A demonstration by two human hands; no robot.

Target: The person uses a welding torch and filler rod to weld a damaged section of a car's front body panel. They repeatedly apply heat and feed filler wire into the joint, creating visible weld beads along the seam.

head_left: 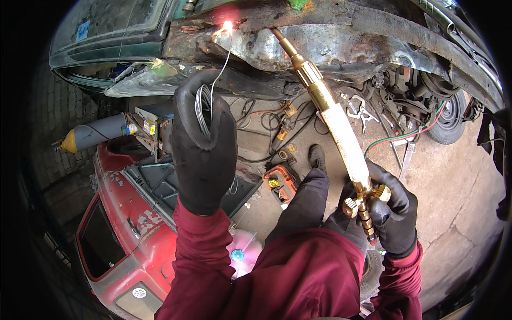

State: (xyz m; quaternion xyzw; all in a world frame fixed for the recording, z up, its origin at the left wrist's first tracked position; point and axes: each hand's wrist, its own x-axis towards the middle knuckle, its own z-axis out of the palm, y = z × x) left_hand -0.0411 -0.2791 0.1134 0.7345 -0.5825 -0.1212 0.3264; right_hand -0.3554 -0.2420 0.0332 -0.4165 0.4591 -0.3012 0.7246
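The person's dark red jacket (pixel 298 277) fills the lower middle of the frame, nearest the lens. Across the top runs the rusted underside of a green car body (pixel 330 42), with a wheel (pixel 450 120) at the upper right. At lower left lies a red car door (pixel 128 234); a grey gas cylinder (pixel 98 133) sits at middle left, and an orange power tool (pixel 281 184) rests on the concrete floor (pixel 453 186) at centre. The right hand (pixel 392 213), black-gloved, is clamped around a brass gas torch (pixel 330 106) that slants up to the body panel. The left hand (pixel 204 149), raised at centre, grips a coil of filler wire (pixel 205 104) whose free end reaches a bright glow (pixel 228 25) at the upper middle.
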